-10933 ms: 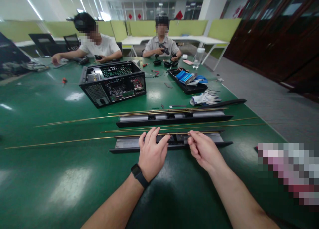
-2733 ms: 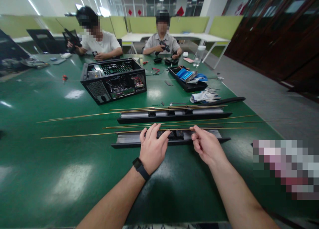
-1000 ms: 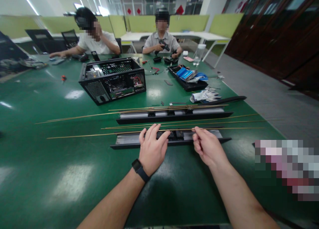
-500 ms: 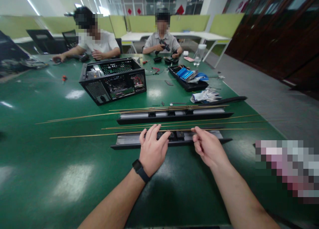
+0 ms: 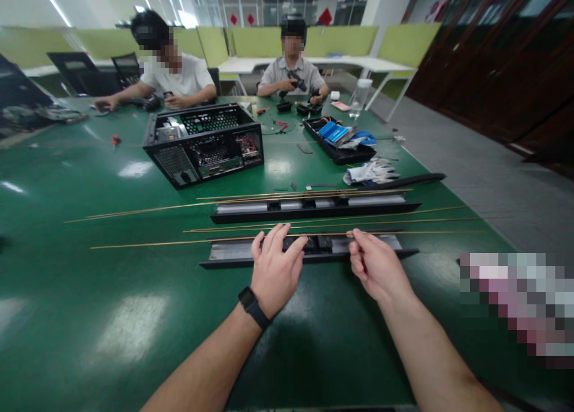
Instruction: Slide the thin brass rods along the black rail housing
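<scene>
My left hand [image 5: 275, 268], wearing a black wristwatch [image 5: 252, 306], spreads its fingers over the nearer black channel [image 5: 231, 252]. Its fingertips lie at a thin golden rod [image 5: 147, 245] running along that channel; whether they press on it I cannot tell. Black blocks [image 5: 323, 243] sit inside the channel, partly covered by the hand. Farther right, my right hand [image 5: 376, 262] pinches the same rod between thumb and forefinger above the channel. Beyond both hands lies a second black channel [image 5: 376, 208] with three dark blocks in it and several golden rods [image 5: 242, 198] along its far side.
On the green table [image 5: 81, 316] stands an opened computer case [image 5: 201, 146]. A black tray [image 5: 336, 140] with blue items, white gloves [image 5: 370, 171] and a water bottle [image 5: 360, 98] are at the right back. Two people sit across the table, both handling dark objects.
My hands keep almost the same pose, with the right one a touch farther right. Across the table, the left person's nearer hand has shifted slightly and shows a dark object.
</scene>
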### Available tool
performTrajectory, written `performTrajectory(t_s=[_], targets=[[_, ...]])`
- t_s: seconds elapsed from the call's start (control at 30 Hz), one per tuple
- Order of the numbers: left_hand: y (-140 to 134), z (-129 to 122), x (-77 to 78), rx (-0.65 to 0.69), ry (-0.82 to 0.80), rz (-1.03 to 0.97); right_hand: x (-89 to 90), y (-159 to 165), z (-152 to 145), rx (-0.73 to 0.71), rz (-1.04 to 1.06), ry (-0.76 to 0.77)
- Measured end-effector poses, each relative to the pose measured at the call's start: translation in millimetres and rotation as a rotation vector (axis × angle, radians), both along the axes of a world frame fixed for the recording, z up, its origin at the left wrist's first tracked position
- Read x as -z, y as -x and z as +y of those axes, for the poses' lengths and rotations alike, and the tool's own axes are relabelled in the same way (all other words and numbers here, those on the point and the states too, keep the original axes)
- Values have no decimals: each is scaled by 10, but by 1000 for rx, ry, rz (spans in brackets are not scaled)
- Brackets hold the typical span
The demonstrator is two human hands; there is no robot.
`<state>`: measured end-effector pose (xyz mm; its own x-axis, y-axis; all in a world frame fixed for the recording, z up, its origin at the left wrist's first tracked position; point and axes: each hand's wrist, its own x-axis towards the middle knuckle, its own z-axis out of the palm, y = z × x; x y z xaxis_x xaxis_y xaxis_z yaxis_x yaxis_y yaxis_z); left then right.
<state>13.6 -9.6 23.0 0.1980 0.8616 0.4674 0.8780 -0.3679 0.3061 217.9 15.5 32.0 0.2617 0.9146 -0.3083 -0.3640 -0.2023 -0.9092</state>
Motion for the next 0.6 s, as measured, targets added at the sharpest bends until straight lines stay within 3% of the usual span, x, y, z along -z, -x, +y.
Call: performTrajectory(t_s=[0.6], targets=[[-4,5,-7,-4,-4,1,2,1,-3,-55,-47,5]])
